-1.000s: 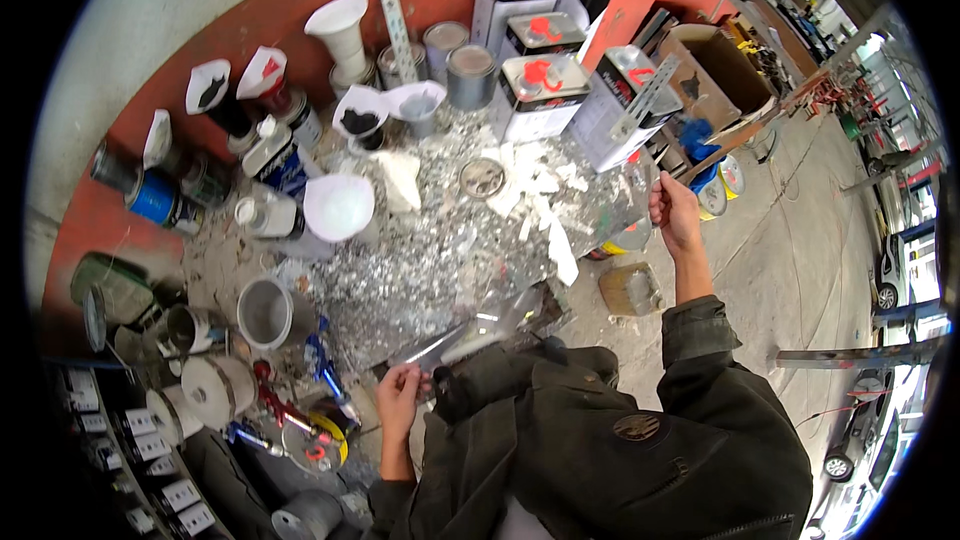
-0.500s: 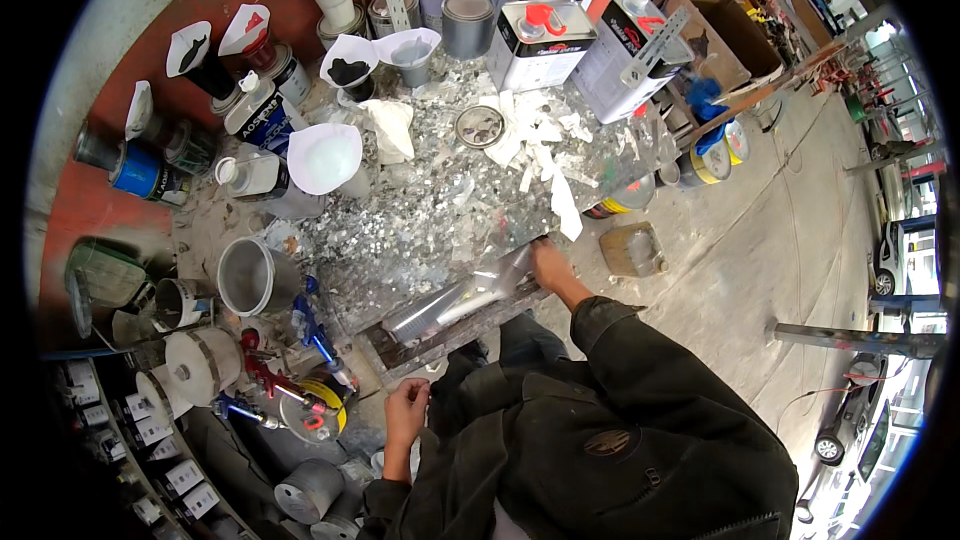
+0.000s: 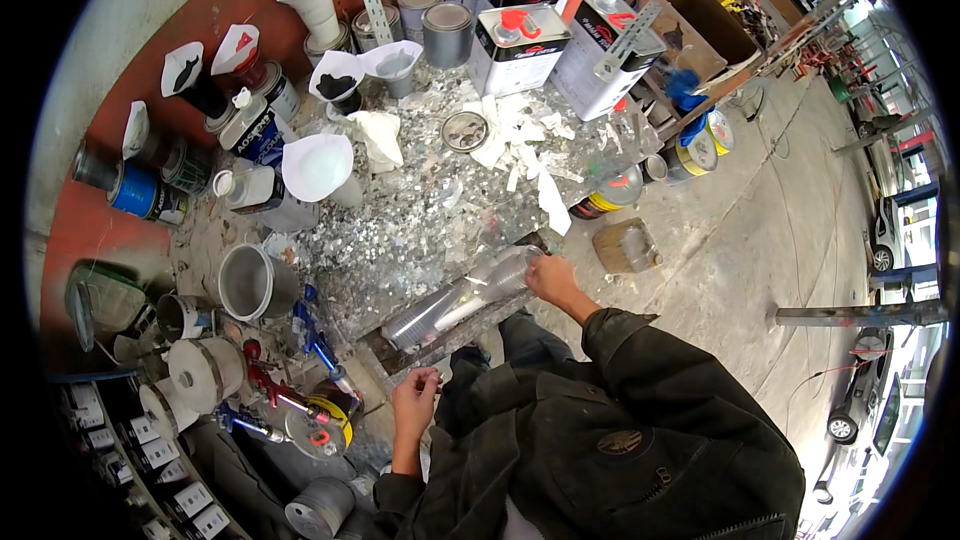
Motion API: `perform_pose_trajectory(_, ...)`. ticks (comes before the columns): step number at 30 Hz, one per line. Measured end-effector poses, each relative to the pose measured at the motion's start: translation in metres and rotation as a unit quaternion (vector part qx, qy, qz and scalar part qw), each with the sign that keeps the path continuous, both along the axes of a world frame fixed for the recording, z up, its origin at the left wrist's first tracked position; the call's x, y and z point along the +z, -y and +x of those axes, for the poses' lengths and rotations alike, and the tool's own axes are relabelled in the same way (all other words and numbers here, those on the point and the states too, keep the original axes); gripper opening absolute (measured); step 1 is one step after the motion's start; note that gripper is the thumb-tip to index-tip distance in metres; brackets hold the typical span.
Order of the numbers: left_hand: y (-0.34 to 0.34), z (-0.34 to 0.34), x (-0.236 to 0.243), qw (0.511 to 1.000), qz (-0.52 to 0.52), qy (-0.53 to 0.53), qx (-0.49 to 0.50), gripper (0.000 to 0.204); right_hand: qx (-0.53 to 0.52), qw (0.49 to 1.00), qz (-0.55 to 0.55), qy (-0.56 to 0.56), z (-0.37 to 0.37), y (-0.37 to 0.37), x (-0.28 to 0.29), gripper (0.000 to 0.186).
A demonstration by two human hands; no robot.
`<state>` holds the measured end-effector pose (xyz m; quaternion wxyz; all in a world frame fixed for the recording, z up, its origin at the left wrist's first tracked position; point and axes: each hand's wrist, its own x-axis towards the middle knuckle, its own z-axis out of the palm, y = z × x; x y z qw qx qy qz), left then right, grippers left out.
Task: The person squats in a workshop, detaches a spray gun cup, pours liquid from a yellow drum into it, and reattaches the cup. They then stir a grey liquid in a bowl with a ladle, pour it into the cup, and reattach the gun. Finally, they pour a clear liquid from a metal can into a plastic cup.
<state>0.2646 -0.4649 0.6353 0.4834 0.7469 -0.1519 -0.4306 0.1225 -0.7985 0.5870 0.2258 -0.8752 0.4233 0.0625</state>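
A long stack of clear plastic cups (image 3: 425, 320) lies in a shallow wooden trough (image 3: 408, 357) along the near edge of the bench. My right hand (image 3: 553, 280) is closed around the right end of this stack, fingers wrapped over the rim. A slim white piece (image 3: 460, 311) shows along the stack's near side. My left hand (image 3: 415, 402) hovers left of my body, below the trough's left end. Its fingers are curled together at the tips, and whatever they may hold is too small to make out.
Paint flakes cover the workbench (image 3: 400, 230). White paper scraps (image 3: 545, 195) hang over its right edge. Metal cans (image 3: 515, 50) and cups with paper strainers (image 3: 318, 168) stand at the back and left. Spray guns (image 3: 318, 335) hang by the left corner; a square container (image 3: 627, 246) sits right.
My right hand has shifted slightly toward me at the stack's right end, uncovering the trough's far right corner. The clear stack shows more sharply. My left hand stays nearly in place, fingers still curled.
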Motion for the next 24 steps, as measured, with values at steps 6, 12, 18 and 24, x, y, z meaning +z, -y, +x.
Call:
perform_pose_trajectory(6, 0.015, 0.003, 0.005, 1.0, -0.013, 0.004, -0.017, 0.018, -0.007, 0.998, 0.029, 0.055, -0.01, -0.001, 0.018, 0.028)
perform_pose_trajectory(12, 0.026, 0.004, 0.002, 0.999, -0.017, 0.005, -0.043, 0.018, 0.0, 0.993, 0.107, 0.049, -0.022, 0.007, -0.007, 0.025)
perform_pose_trajectory(18, 0.036, 0.001, -0.002, 0.997, -0.031, 0.028, -0.069, 0.019, 0.002, 0.997, 0.033, 0.066, -0.021, -0.001, -0.015, 0.022)
perform_pose_trajectory(24, 0.038, 0.004, -0.004, 0.997, -0.035, 0.024, -0.062, 0.017, -0.074, 0.995, -0.019, 0.068, -0.012, -0.006, 0.013, 0.024)
